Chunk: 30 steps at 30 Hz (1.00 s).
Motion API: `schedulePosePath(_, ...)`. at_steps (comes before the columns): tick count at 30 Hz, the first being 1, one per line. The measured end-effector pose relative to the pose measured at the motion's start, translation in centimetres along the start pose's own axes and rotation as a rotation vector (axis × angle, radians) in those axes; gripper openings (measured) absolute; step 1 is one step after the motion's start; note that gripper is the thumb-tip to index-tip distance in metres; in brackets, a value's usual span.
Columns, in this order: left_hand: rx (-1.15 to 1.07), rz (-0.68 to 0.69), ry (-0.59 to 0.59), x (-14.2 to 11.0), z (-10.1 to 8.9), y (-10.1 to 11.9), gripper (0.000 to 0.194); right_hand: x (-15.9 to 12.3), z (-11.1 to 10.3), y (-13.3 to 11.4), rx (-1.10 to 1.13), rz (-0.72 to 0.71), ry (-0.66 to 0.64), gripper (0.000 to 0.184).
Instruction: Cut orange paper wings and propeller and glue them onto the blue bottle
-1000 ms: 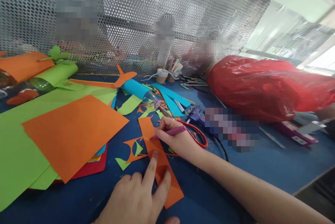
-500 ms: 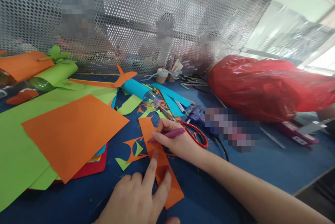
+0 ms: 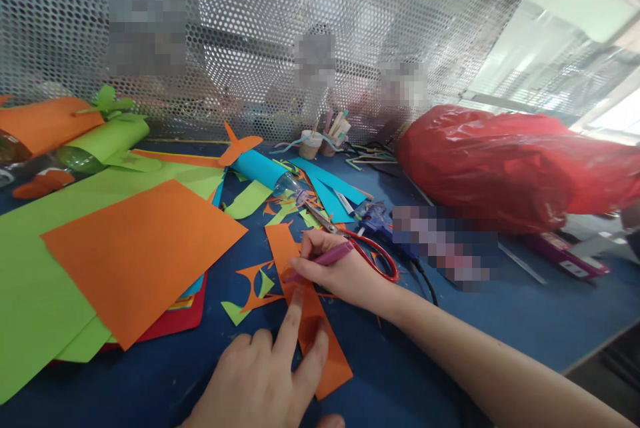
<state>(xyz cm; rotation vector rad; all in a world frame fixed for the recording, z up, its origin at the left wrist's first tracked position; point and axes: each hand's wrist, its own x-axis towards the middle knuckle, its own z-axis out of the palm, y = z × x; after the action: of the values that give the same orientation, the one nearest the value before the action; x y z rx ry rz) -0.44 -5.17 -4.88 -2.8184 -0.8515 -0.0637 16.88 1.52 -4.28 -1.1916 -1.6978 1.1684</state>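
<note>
The orange strip (image 3: 313, 305) lies flat on the blue table (image 3: 520, 315), its far end toward eleven o'clock and its near end toward five. What has just changed is small: the tip of the purple pen (image 3: 327, 256) has slid a little way down the strip toward the wearer, and now sits just beyond the left index fingertip. The strip itself has hardly shifted, which suggests that the pen is being drawn over paper kept steady; no line can be made out from here.

The right hand (image 3: 345, 271) comes in at one o'clock from the strip's middle, pinching the pen between thumb and fingers. The left hand (image 3: 255, 375) is at seven o'clock, grasping nothing, with its spread fingers laid on the strip, so that the paper runs beneath those fingertips.

Further out, an orange offcut (image 3: 253, 285) and a green scrap (image 3: 235, 313) lie toward nine o'clock, with a large orange sheet (image 3: 145, 261) beyond them. The scissors' red handles (image 3: 394, 275) rest at two o'clock, past the right hand. Farther off, a blue-wrapped bottle (image 3: 257, 169) lies at eleven o'clock.
</note>
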Motion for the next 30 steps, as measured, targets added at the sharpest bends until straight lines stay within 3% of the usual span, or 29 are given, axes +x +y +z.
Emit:
schedulePosePath(13, 0.005, -0.001, 0.030, -0.25, 0.53, 0.03, 0.059, 0.08, -0.64, -0.18, -0.077, 0.062, 0.068, 0.022)
schedulePosePath(20, 0.006, -0.013, 0.012, -0.23, 0.56, 0.01, 0.060, 0.51, -0.97, 0.38, -0.093, 0.004, 0.268, 0.021)
schedulePosePath(30, 0.050, -0.010, 0.032, -0.12, 0.70, 0.05, 0.055, 0.61, -0.81, 0.66, -0.116, -0.036, 0.209, 0.023)
